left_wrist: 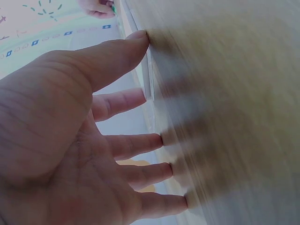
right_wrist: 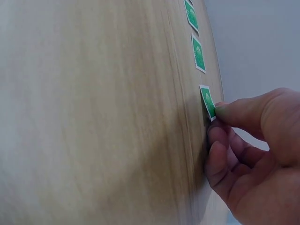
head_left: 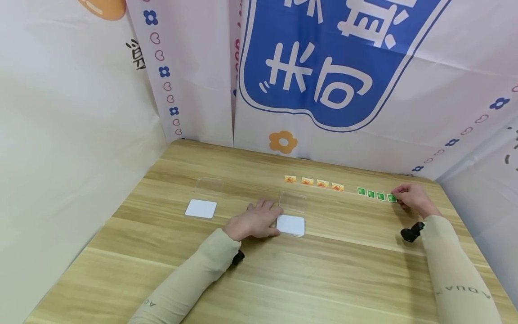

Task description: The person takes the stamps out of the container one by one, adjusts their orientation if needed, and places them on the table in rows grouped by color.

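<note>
My right hand [head_left: 413, 198] is at the right end of a row of small green stamps, pinching the end green stamp [right_wrist: 207, 102] between thumb and fingers. One edge of that stamp tilts up from the wood in the right wrist view. Several other green stamps, such as the neighbouring one [right_wrist: 198, 54], lie flat along the same line. My left hand [head_left: 256, 221] rests on the table with fingers spread, its fingertips down on the wood. Its thumb and index finger are right at the edge of a white rounded card [head_left: 290, 225].
A row of several orange-and-yellow stamps [head_left: 307, 181] lies left of the green ones. Behind the white card is a clear plate [head_left: 293, 202]. Farther left lie another white card [head_left: 201, 209] and clear plate [head_left: 208, 185]. A printed curtain [head_left: 202, 103] hangs along the wooden table's [head_left: 323, 279] back edge.
</note>
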The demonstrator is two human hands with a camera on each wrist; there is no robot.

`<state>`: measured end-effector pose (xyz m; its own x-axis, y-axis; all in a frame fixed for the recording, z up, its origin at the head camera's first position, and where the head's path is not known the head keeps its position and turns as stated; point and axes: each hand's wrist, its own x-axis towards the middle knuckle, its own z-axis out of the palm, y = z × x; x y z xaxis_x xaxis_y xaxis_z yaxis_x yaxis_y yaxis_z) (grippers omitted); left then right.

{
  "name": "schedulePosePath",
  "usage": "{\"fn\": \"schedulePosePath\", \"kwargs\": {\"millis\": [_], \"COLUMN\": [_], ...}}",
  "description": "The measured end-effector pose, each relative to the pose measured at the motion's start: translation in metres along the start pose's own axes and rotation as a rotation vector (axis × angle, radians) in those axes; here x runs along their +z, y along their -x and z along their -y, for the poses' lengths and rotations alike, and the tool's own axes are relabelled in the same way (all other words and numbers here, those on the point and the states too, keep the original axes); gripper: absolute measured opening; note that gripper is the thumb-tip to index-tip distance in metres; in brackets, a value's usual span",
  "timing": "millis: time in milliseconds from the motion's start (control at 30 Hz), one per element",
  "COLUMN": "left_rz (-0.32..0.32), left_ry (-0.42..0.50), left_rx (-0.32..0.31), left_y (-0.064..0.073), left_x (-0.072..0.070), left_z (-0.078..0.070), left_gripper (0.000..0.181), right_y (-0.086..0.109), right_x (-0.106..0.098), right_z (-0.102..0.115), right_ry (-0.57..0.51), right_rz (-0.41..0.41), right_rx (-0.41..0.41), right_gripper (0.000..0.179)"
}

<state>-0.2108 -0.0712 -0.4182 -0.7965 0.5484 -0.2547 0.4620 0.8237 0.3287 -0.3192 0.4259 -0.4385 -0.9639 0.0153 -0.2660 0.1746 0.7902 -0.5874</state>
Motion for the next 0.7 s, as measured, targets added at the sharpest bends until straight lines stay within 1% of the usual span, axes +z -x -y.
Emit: {"fn": "schedulePosePath", "kwargs": {"millis": [200, 400, 700], "left_rz": [-0.002, -0.001, 0.0], "left_ry": [-0.001, -0.001, -0.009], "left_rx": [0.003, 0.002, -0.004], "left_y": [-0.001, -0.0005, -0.0007], "left_x": [-0.0003, -0.0006, -0.0002], "left_z": [0.0006, 0.0004, -0.0006], "left_gripper": [0.052, 0.053, 0.053], "right_y": [-0.0019, 0.0008, 0.0031], "right_x": [0.0001, 0.001, 0.0026], "right_z": [0.0006, 0.0043, 0.006], "right_ry": [0.013, 0.019, 0.058], "right_rz": [-0.016, -0.024, -0.049], "right_rx": [-0.003, 0.0, -0.009], "right_gripper": [0.033, 0.032, 0.029]}}
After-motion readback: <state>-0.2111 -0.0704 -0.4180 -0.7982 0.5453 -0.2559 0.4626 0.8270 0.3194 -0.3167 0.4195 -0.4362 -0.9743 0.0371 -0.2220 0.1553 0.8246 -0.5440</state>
